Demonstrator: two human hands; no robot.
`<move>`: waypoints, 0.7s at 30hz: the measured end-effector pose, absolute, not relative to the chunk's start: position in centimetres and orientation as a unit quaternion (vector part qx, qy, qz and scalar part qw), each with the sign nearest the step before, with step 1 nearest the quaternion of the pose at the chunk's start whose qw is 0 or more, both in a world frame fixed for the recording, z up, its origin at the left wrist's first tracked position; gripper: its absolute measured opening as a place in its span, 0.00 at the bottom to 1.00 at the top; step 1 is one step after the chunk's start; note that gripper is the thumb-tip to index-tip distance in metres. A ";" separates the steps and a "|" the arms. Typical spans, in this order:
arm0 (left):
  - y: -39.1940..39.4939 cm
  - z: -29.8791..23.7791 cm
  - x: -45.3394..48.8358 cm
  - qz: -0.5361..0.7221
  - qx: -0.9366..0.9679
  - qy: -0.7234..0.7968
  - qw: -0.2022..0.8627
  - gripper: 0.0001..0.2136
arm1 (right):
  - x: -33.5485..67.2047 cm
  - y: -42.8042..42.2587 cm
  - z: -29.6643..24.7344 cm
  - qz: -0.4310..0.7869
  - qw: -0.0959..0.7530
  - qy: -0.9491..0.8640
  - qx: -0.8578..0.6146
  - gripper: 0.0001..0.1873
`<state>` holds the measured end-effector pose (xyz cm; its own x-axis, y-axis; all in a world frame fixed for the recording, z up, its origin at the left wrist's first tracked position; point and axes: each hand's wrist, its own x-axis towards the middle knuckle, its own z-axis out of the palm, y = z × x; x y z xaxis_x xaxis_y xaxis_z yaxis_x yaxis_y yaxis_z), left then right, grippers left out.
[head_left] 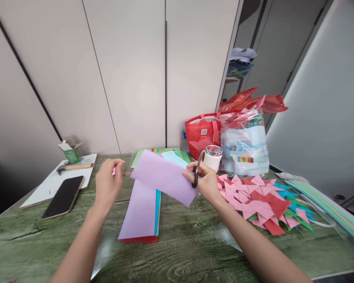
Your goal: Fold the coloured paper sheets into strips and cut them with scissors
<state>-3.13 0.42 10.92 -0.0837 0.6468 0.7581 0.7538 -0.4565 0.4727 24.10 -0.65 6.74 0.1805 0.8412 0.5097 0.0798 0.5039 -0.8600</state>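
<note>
My right hand [206, 179] is closed on a light purple sheet of paper [165, 175], pinching its right end. A pair of scissors [195, 177] with dark handles hangs on the same hand; its blades are mostly hidden. My left hand [107, 182] is raised to the left of the sheet, fingers curled together, with a small bright pink bit, seemingly paper, showing between them. Below the held sheet, a stack of coloured papers [140, 212] lies on the table, purple on top with blue and red edges showing. A light blue sheet [175, 158] lies partly behind the purple one.
Folded pink, red, blue and green paper pieces [259, 200] are heaped at the right. Behind stand a white cup [212, 159], a red bag [199, 137] and a clear plastic bag [244, 151]. At left are a phone [64, 197], a hammer [76, 166] and a small box [72, 153].
</note>
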 end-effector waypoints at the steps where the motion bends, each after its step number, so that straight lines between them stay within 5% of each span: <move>1: 0.1 10.2 -2.2 -0.553 -0.637 -0.533 -0.059 0.13 | 23.9 -0.6 6.7 0.301 0.674 -0.540 -0.404 0.16; 3: -0.8 8.8 0.0 -0.548 -0.599 -0.490 -0.317 0.15 | 23.4 -0.6 6.7 0.315 0.705 -0.494 -0.399 0.18; 7: -2.1 6.8 3.9 -0.508 -0.555 -0.412 -0.514 0.25 | 22.5 -1.3 6.3 0.286 0.732 -0.476 -0.394 0.16; 14: -1.9 4.8 4.9 -0.583 -0.465 -0.365 -0.558 0.17 | 21.4 -3.2 5.6 0.225 0.685 -0.588 -0.365 0.09; 21: -1.3 4.3 4.4 -0.619 -0.456 -0.355 -0.531 0.14 | 21.5 -2.0 5.0 0.548 0.591 -0.534 -0.256 0.27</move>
<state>4.39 -1.34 4.33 -0.0193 0.9820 0.1876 -0.3333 -0.1833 0.9248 21.47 -1.99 4.98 -0.1718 0.9208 0.3503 -0.3747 0.2678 -0.8876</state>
